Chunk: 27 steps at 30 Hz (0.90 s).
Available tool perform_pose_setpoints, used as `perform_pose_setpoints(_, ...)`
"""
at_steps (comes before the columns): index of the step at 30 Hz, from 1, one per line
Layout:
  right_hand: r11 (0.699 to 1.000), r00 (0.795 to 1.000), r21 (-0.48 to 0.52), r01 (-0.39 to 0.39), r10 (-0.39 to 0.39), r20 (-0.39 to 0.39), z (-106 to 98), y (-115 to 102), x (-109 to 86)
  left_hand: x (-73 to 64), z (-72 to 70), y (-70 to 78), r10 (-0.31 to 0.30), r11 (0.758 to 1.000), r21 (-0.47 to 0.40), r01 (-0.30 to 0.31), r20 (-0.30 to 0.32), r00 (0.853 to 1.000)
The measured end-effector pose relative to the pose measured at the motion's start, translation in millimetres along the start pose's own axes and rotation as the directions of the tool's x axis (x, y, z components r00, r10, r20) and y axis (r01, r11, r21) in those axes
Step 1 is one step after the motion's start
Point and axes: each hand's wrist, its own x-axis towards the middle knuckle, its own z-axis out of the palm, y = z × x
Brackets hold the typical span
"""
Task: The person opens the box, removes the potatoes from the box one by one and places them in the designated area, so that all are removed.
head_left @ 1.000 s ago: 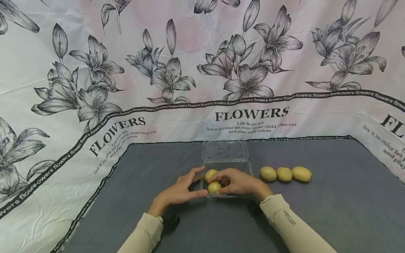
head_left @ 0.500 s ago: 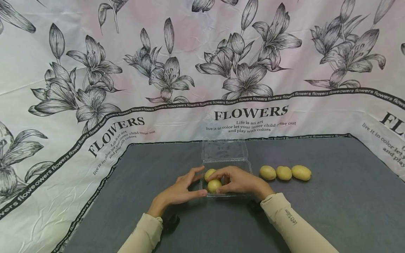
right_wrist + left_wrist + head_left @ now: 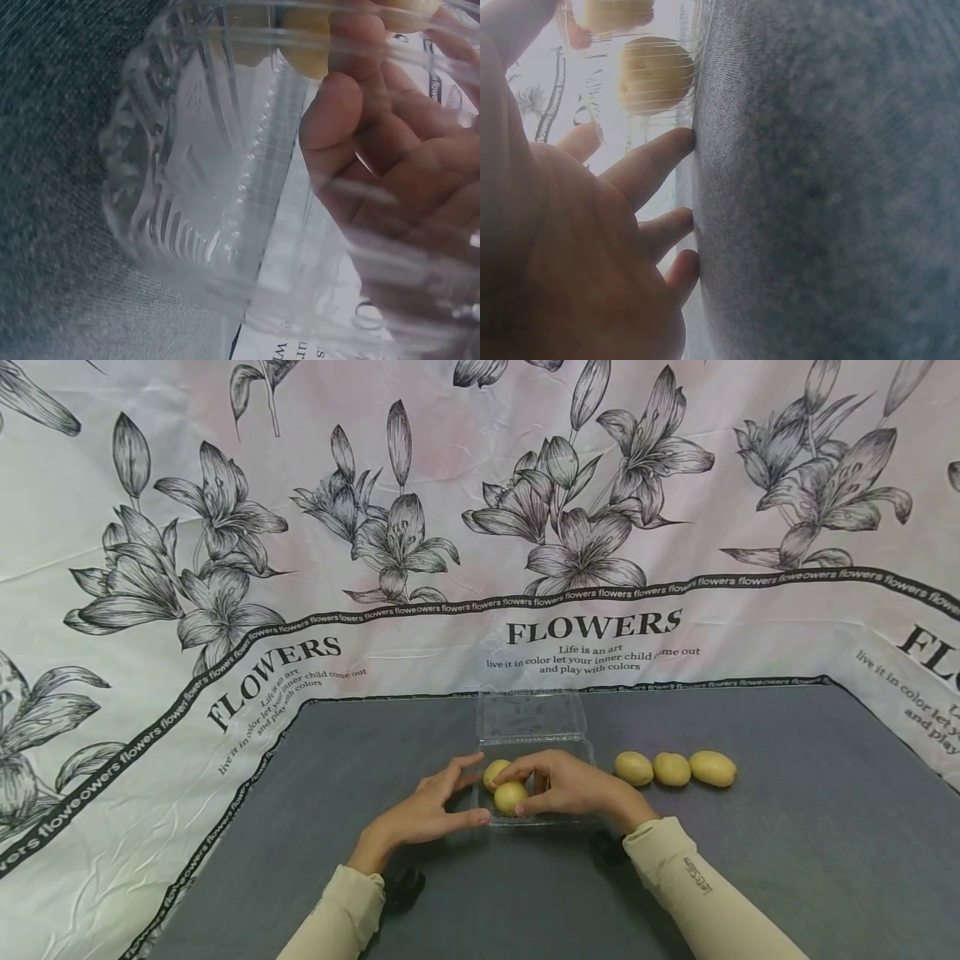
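A clear plastic clamshell box (image 3: 555, 748) stands on the table, its lid (image 3: 531, 716) swung back. Inside, toward the left wall, are two yellow potatoes. My right hand (image 3: 568, 785) reaches in from the right and pinches the nearer potato (image 3: 509, 799) between thumb and fingers. Behind it is the other potato (image 3: 493, 772), partly covered by the fingers. My left hand (image 3: 426, 810) lies spread along the box's left side, thumb by the front left corner. In the left wrist view its fingertips meet the table, and a potato (image 3: 656, 75) shows through the ribbed wall.
Three more yellow potatoes stand in a row right of the box: left potato (image 3: 633, 768), middle potato (image 3: 671, 770) and longer right potato (image 3: 713, 768). Dark grey cloth covers the table (image 3: 465, 902). A floral curtain (image 3: 420, 652) rises behind and along the left.
The right hand and the pinched potato have shifted slightly right and up. The left hand stays in place. The view has tilted very slightly.
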Motion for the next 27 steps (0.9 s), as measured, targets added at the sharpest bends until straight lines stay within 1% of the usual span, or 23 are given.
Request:
perform_pose_setpoints(3,1.0,1.0,-0.005,-0.012,0.012,-0.007,0,-1,-1.5,0.4,0.0,-0.3,0.002,1.0,0.003,-0.002,0.001,1.0)
perform_pose_setpoints(9,0.999,1.0,0.02,-0.026,0.027,-0.012,-1,-3,-5.1,-0.8,-0.6,1.5,0.006,1.0,0.003,-0.006,-0.003,1.0)
perform_pose_setpoints(13,0.999,1.0,0.025,-0.024,0.025,-0.016,-1,-5,-8.0,-1.0,-0.3,2.0,0.011,1.0,0.004,-0.011,-0.006,1.0)
perform_pose_setpoints(19,1.0,0.998,0.01,-0.029,0.029,-0.051,-3,-6,-14.2,-0.7,0.5,1.0,0.009,1.0,0.006,-0.009,-0.004,1.0)
perform_pose_setpoints(27,0.999,0.997,0.021,-0.038,0.039,-0.062,-6,-7,-19.8,-0.6,0.4,1.0,-0.022,1.0,0.007,0.023,-0.008,1.0)
